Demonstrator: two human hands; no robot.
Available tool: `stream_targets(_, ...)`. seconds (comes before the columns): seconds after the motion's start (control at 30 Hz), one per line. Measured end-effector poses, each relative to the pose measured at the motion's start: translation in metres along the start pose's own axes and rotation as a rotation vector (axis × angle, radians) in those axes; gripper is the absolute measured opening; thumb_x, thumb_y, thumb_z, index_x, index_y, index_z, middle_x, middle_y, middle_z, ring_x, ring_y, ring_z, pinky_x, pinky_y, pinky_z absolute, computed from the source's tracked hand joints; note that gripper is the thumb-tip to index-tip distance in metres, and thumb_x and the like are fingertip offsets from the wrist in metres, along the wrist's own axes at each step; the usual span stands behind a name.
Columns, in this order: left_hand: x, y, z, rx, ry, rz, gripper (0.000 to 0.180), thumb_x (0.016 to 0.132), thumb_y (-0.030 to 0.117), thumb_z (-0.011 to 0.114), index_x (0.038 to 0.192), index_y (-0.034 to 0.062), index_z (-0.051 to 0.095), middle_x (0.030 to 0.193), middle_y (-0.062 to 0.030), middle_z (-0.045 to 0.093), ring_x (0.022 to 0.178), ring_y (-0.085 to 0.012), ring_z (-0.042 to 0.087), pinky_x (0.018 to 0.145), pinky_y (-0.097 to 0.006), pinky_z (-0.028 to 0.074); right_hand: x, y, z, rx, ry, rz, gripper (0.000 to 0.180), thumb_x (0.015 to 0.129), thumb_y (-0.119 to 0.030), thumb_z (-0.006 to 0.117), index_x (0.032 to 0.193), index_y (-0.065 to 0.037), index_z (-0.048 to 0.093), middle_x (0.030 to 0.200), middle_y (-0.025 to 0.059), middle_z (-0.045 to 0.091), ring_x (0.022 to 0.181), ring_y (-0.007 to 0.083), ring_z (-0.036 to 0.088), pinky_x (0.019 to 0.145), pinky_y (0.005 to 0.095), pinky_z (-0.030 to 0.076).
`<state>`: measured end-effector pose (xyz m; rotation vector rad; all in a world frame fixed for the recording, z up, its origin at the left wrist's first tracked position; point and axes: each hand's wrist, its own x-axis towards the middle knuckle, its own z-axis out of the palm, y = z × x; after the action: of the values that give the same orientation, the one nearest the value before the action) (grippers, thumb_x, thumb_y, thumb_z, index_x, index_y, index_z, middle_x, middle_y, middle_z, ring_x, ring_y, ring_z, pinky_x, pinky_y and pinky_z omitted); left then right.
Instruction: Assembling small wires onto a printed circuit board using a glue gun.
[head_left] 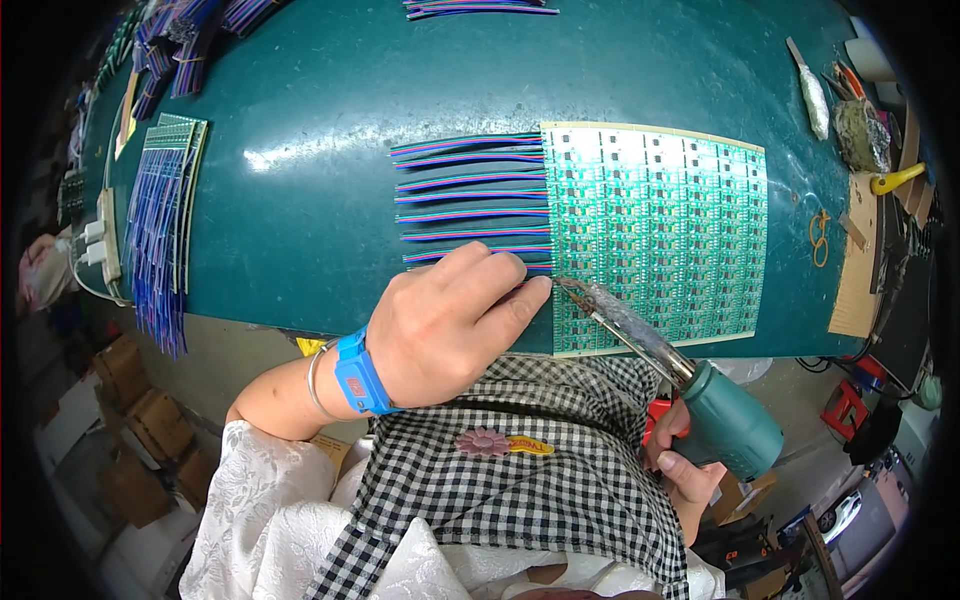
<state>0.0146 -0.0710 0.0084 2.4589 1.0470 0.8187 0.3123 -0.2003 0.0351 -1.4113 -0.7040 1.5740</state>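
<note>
On the green table lies a panel of small green circuit boards (660, 230) with pale edge strips. Ribbon wires (470, 187) in blue, red and black stick out from its left edge in several rows. My left hand (450, 320), with a blue wrist strap (362, 375), is closed in a pinch at the lowest visible wire, beside the panel's edge; the fingers partly hide the wire. My right hand (690, 475) is wrapped round the green handle of a soldering iron (730, 415). The iron's tip meets the panel's left edge, right by my left fingertips.
Wired boards (165, 230) are stacked at the left, near a white power strip (107, 240). Wire bundles (185, 50) lie at the far left, and more wires (480, 9) at the far edge. Cardboard (856, 280), a yellow-handled tool (898, 179) and a yellow loop (820, 240) sit at the right.
</note>
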Motion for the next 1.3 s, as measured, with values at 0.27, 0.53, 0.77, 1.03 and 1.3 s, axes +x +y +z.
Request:
stream_targets(0.27, 0.002, 0.004, -0.005, 0.054, -0.049, 0.015, 0.041, 0.06, 0.001, 0.07, 0.101, -0.0034, 0.075, 0.089, -0.0096, 0.062, 0.068, -0.0214, 0.059, 0.05, -0.032, 0.049, -0.001, -0.007, -0.006, 0.102, -0.045, 0.001, 0.052, 0.076, -0.005, 0.081, 0.12, 0.004, 0.056, 0.08, 0.009, 0.057, 0.065, 0.0181, 0.056, 0.057, 0.0302, 0.047)
stream_targets(0.53, 0.003, 0.003, -0.005, 0.062, -0.043, 0.039, 0.041, 0.061, 0.002, 0.07, 0.101, -0.0032, 0.075, 0.09, -0.0091, 0.062, 0.069, -0.0207, 0.059, 0.05, -0.031, 0.048, -0.003, -0.006, -0.008, 0.058, -0.069, -0.01, 0.057, 0.077, -0.008, 0.08, 0.127, 0.006, 0.056, 0.076, 0.0088, 0.057, 0.064, 0.0172, 0.056, 0.055, 0.0292, 0.046)
stream_targets(0.77, 0.002, -0.001, -0.005, 0.063, -0.045, 0.082, 0.042, 0.06, 0.004, 0.07, 0.101, -0.0035, 0.075, 0.09, -0.0091, 0.064, 0.068, -0.0197, 0.058, 0.05, -0.03, 0.048, -0.001, -0.004, -0.008, 0.009, -0.079, 0.019, 0.046, 0.078, -0.009, 0.081, 0.115, 0.004, 0.056, 0.078, 0.0071, 0.057, 0.066, 0.0162, 0.055, 0.06, 0.0289, 0.046)
stream_targets(1.03, 0.003, 0.0, -0.006, 0.071, -0.059, 0.101, 0.041, 0.061, 0.004, 0.069, 0.1, -0.0056, 0.074, 0.091, -0.0103, 0.064, 0.068, -0.0197, 0.058, 0.051, -0.03, 0.048, 0.0, -0.003, -0.009, -0.043, -0.099, 0.004, 0.042, 0.079, -0.009, 0.08, 0.112, 0.003, 0.056, 0.081, 0.0076, 0.057, 0.067, 0.0162, 0.055, 0.061, 0.0295, 0.047)
stream_targets(1.3, 0.003, 0.001, -0.006, 0.11, -0.073, 0.117, 0.041, 0.06, 0.005, 0.069, 0.099, -0.0063, 0.074, 0.092, -0.0108, 0.063, 0.069, -0.0196, 0.059, 0.052, -0.029, 0.05, -0.002, -0.009, -0.005, 0.104, -0.034, 0.021, 0.052, 0.075, -0.006, 0.081, 0.119, 0.004, 0.056, 0.076, 0.0085, 0.056, 0.064, 0.0163, 0.054, 0.056, 0.0296, 0.045)
